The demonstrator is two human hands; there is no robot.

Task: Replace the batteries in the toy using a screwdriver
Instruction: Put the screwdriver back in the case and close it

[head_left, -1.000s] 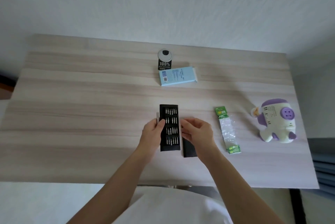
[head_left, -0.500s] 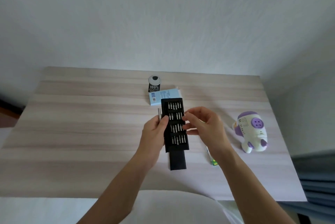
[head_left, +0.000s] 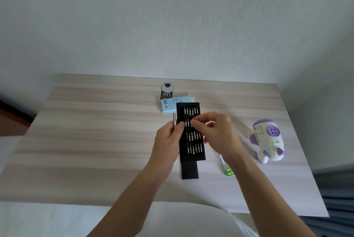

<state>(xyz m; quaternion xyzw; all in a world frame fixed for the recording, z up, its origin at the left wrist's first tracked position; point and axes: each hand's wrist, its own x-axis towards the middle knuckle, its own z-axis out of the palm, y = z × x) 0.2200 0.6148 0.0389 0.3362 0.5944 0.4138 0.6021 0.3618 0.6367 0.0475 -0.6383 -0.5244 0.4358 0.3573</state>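
Bit tray (head_left: 192,133) now lifted off counter (head_left: 95,141). Left hand (head_left: 168,137) grips tray and driver (head_left: 174,121); right hand (head_left: 216,133) pinches a bit. Toy (head_left: 268,141) untouched.

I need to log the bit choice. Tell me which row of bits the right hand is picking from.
The second row from the top; the right hand's fingers pinch there, while the other three rows lie untouched.

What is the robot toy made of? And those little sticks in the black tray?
The toy looks like smooth, glossy plastic: white and purple moulded shapes with a soft shine. The little sticks look like bare metal, silvery and glinting against the matte black tray, which is probably plastic or foam; the picture leaves that open.
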